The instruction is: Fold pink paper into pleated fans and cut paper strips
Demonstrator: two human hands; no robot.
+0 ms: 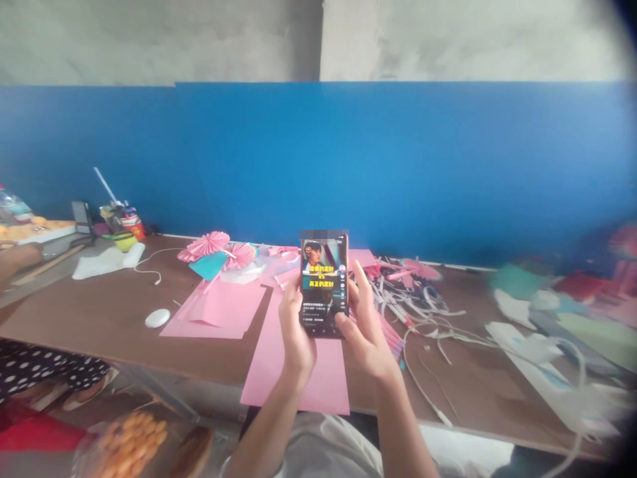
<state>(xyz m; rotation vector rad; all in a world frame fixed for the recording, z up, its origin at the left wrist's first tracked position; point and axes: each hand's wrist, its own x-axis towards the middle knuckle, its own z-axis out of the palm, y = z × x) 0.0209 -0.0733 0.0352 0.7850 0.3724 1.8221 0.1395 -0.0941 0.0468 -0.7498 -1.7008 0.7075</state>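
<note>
A smartphone (323, 292) with a lit screen is held upright above the table. My left hand (297, 332) is closed around its left edge, the palm under the lower corner. My right hand (367, 332) grips the right edge, its thumb over the lower right of the screen. Beneath the phone lies a long sheet of pink paper (298, 392) that reaches over the table's front edge. More pink paper (223, 312) lies to the left, with folded pink paper fans (206, 245) and a teal piece (208, 265) behind it.
White strips and cables (423, 305) are tangled on the right, near a white power strip (532, 372). A round white case (157, 318) sits on the brown table (124, 302). At far left are a pen holder (122, 222) and another person's arm (20, 259). A blue partition (348, 159) stands behind.
</note>
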